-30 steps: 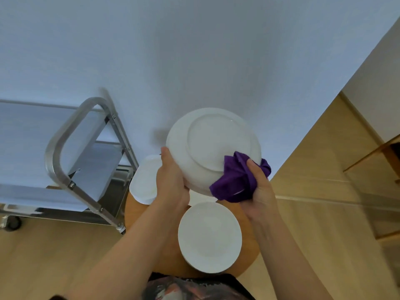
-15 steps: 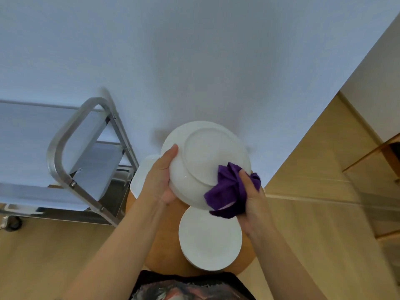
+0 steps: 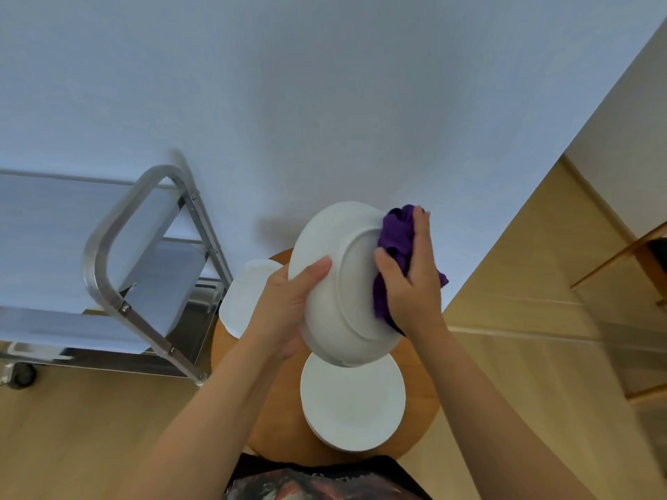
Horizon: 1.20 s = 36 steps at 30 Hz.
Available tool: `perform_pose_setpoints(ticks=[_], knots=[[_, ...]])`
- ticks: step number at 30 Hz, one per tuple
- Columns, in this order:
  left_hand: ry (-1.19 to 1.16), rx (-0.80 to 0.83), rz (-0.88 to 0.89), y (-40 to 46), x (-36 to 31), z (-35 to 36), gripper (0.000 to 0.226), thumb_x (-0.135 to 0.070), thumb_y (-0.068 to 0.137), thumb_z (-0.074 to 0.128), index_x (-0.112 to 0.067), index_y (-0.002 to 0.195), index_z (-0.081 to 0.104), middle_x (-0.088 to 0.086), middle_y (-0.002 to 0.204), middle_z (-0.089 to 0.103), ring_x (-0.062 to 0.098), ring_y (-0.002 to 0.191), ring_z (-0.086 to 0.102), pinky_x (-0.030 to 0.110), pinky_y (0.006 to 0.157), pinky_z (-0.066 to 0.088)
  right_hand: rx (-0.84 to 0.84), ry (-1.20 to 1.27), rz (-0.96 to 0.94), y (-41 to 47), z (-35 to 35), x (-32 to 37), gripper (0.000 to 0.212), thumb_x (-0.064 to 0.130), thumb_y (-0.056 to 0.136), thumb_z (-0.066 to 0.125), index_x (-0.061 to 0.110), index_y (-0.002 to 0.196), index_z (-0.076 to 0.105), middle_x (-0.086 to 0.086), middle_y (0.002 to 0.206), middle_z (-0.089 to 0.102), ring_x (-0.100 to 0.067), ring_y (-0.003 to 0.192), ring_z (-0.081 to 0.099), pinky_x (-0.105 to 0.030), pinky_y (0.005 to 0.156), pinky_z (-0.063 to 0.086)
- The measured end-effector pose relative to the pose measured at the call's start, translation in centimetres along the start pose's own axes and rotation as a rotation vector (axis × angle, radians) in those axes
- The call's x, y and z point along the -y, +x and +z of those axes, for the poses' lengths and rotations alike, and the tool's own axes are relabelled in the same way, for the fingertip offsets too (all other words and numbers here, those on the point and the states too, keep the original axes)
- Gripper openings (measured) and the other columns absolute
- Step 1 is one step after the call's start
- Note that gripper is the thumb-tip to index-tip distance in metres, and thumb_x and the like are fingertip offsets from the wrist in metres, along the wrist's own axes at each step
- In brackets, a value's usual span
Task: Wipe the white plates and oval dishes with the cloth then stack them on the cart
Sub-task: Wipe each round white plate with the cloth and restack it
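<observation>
A white plate [image 3: 337, 283] is held up above the round wooden table [image 3: 418, 420], its underside turned toward me. My left hand [image 3: 285, 308] grips its left edge, thumb across the back. My right hand [image 3: 411, 276] holds a bunched purple cloth [image 3: 395, 243] and presses it against the plate's upper right rim. On the table below lies a stack of round white plates [image 3: 352, 402]. A white oval dish [image 3: 245, 297] lies at the table's left, partly hidden by my left hand.
A metal cart [image 3: 108, 283] with a tubular handle and grey shelves stands to the left on the wooden floor, one wheel [image 3: 23, 373] showing. A white wall rises behind. Wooden furniture [image 3: 635, 254] sits at the right edge.
The plate has turned and tilted in my left hand. My right hand has slid the purple cloth from the plate's lower right up to its upper right rim.
</observation>
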<state>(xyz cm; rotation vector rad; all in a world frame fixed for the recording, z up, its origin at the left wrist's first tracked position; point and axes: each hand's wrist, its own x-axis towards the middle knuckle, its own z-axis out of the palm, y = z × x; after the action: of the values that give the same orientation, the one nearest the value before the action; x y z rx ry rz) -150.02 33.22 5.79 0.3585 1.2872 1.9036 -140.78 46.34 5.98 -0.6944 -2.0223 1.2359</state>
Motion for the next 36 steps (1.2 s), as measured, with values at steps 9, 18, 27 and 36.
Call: perform_pose_setpoints(ticks=[9,18,27,36], knots=[[0.111,-0.285,0.104,0.6,-0.7,-0.3,0.017,-0.033,0.084,0.066,-0.022,0.097,0.067,0.0,0.088,0.075,0.022,0.083,0.072,0.04,0.071,0.058,0.326,0.173,-0.023,-3.1,3.1,1.0,0.056,0.029,0.087,0.046,0.054,0.132,0.023,0.025,0.139,0.034,0.004,0.124,0.039,-0.009,0.091,0.042],[0.211,-0.199,0.091,0.5,-1.0,-1.2,0.023,-0.037,0.064,0.071,-0.021,0.08,0.073,0.003,0.085,0.075,0.023,0.082,0.071,0.043,0.077,0.057,0.086,-0.109,0.131,-3.1,1.5,-2.2,0.049,0.0,0.091,0.041,0.016,0.137,0.044,0.003,0.119,0.059,0.002,0.093,0.054,0.001,0.073,0.039],[0.86,-0.005,0.222,-0.4,0.7,0.9,0.022,-0.036,0.082,0.07,-0.023,0.068,0.059,-0.01,0.059,0.058,0.01,0.059,0.061,0.024,0.055,0.053,-0.209,0.402,0.609,-0.3,2.2,-1.0,0.023,0.006,0.089,0.037,0.022,0.087,0.053,0.006,0.074,0.062,-0.013,0.066,0.059,-0.025,0.059,0.053],[1.705,0.431,0.834,0.2,3.5,0.2,0.042,-0.017,0.075,0.08,-0.012,0.115,0.068,0.005,0.105,0.072,0.024,0.076,0.071,0.034,0.05,0.056,0.045,0.768,0.878,-1.1,-1.3,-3.2,0.053,0.046,0.069,0.068,0.013,0.11,0.063,-0.012,0.103,0.071,-0.03,0.094,0.066,-0.042,0.078,0.055]])
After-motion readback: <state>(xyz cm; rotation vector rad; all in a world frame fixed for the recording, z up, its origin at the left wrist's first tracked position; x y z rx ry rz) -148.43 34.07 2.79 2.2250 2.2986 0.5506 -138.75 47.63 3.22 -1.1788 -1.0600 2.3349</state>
